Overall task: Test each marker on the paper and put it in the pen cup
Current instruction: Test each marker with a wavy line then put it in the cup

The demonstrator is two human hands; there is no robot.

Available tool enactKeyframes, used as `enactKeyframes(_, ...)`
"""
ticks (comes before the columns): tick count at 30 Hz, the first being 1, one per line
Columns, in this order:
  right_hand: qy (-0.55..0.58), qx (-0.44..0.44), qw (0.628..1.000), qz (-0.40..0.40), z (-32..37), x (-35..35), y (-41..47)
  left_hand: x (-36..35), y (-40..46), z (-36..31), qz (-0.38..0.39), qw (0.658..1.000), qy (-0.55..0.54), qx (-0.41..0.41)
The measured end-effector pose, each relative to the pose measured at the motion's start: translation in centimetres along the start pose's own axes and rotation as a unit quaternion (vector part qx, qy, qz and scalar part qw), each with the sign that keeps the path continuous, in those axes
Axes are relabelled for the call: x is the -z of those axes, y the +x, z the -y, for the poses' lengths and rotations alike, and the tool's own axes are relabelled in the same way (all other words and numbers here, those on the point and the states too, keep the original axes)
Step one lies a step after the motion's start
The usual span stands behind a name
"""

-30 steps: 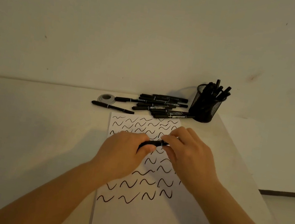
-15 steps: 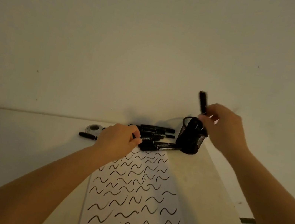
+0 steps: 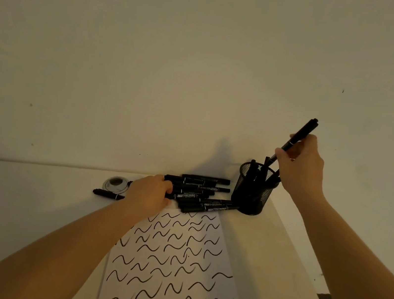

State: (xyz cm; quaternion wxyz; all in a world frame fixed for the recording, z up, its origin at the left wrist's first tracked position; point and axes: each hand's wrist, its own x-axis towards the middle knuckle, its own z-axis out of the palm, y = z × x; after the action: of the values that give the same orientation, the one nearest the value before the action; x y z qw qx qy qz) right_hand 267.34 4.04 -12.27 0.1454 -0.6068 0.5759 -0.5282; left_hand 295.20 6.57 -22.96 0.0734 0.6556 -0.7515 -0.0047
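A black marker tilts over the mesh pen cup, its lower tip at the cup's rim among the markers already standing inside, its upper end leaning up and to the right; the right hand pinches it near the middle, so that grip is closed on the marker. The cup stands at the far right corner of the desk, against the wall. Just left of it lies the pile of markers (all black, lying roughly parallel); the left hand rests on the pile's left end with fingers curled over it, though whether it holds one I cannot tell. The paper, covered in wavy test strokes, lies in front of the pile; farther left sit a single marker and a roll of tape.
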Motion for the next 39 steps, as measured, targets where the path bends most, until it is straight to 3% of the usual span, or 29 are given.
enactKeyframes(7,-0.005,-0.003,0.998,-0.063,-0.1,0.3,0.1,-0.7,0.5,0.2,-0.001,1.000,0.014,0.003)
enactKeyframes(19,-0.147,0.038,0.988,0.002,-2.4,-1.9,-1.1,0.0,-0.3,-0.1,-0.060,0.998,-0.034,0.011)
enactKeyframes(28,-0.290,0.085,0.951,0.062,-4.0,-2.7,-1.6,1.7,-1.6,-1.5,-0.090,0.993,-0.076,0.030)
enactKeyframes(34,-0.297,0.083,0.946,0.102,-3.9,-2.8,-1.8,2.7,-2.9,-2.2,-0.096,0.989,-0.103,0.032)
enactKeyframes(36,-0.278,0.107,0.951,0.080,-3.3,-2.3,-2.3,3.2,-3.4,-2.5,-0.096,0.987,-0.121,0.037)
enactKeyframes(39,-0.222,0.160,0.962,-0.019,-1.5,-1.4,-4.3,3.9,-4.5,-3.3,-0.090,0.976,-0.190,0.054)
